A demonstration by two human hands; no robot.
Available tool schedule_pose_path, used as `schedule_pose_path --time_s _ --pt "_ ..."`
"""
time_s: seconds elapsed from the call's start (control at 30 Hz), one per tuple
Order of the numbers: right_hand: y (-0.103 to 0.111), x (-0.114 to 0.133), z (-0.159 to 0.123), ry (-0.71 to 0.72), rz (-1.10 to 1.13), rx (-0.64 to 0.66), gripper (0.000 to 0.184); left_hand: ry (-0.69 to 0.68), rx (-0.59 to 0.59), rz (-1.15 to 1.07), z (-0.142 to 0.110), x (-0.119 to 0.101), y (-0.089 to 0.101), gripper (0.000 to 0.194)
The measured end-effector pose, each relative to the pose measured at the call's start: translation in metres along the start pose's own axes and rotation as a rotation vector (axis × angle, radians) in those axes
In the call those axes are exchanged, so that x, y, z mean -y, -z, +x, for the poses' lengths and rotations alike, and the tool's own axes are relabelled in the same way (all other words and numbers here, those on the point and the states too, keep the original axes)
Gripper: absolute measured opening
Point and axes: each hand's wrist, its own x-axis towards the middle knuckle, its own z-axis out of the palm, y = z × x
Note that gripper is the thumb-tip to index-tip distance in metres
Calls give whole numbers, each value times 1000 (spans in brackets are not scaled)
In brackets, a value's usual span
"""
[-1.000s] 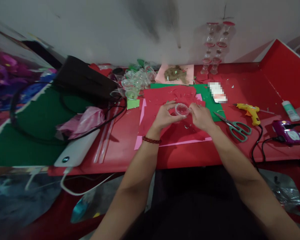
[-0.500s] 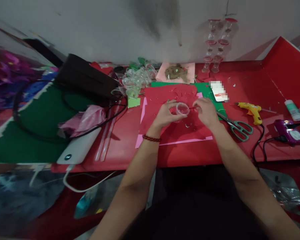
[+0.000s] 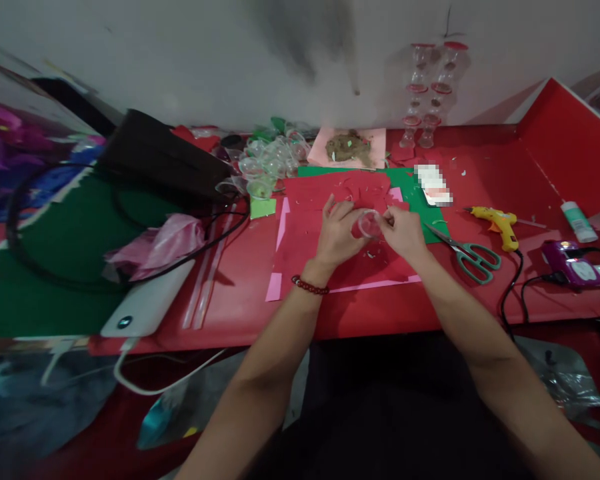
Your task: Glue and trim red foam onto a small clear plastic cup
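Note:
A small clear plastic cup [image 3: 368, 225] is tilted above the red sheet [image 3: 300, 247], its round mouth turned partly toward me. My left hand [image 3: 339, 233] wraps around the cup from the left, a bead bracelet on that wrist. My right hand [image 3: 403, 232] is closed in a pinch against the right side of the cup's rim. Whatever lies between those fingertips is too small or hidden to make out. Small paper scraps [image 3: 369, 254] are scattered on the red sheet below the cup.
Green-handled scissors [image 3: 473, 259], a yellow glue gun [image 3: 500, 223] and a phone [image 3: 433, 185] lie to the right. Clear cups [image 3: 273, 160] are heaped at the back left, near brown material on pink paper [image 3: 316, 153]. Joined cups [image 3: 423, 97] stand against the wall. A white power bank [image 3: 147, 303] lies left.
My right hand has come left to the cup's rim, closing the gap between them. My left hand has turned, now showing more of its back, and the cup has tilted. The view has shifted slightly.

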Motion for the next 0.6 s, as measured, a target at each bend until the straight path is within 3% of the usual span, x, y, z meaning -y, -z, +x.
schedule_pose_path --time_s 0.2,0.6 --pt "-5 1 -1 -32 73 15 34 31 -59 -19 -1 4 -5 44" --pt "0 1 -1 111 -279 142 36 8 21 -111 6 6 12 45"
